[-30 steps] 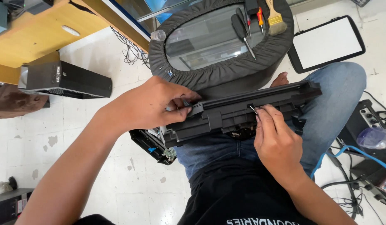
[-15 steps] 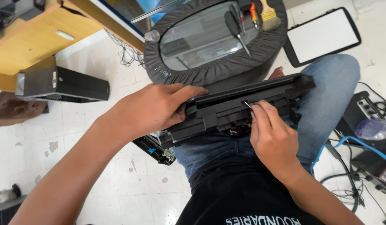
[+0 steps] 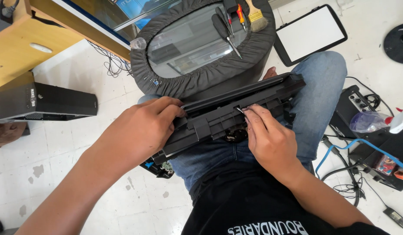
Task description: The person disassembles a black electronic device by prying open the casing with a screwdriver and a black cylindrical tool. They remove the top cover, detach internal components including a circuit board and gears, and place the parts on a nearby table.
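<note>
A long black plastic printer part lies across my lap, over my blue jeans. My left hand grips its left end, fingers curled over the top edge. My right hand rests on its middle, with the fingertips pinched on a small silvery metal piece at the part's edge. Whether that piece is loose or fixed to the part I cannot tell.
Ahead stands a round stool with a dark cloth cover, bearing screwdrivers and a brush. A white-faced panel lies to the right. A black box sits left; cables and devices crowd the right floor.
The view has shifted slightly. My right hand's fingertips have stayed at the small metal piece, and my left hand has kept its hold on the part's left end.
</note>
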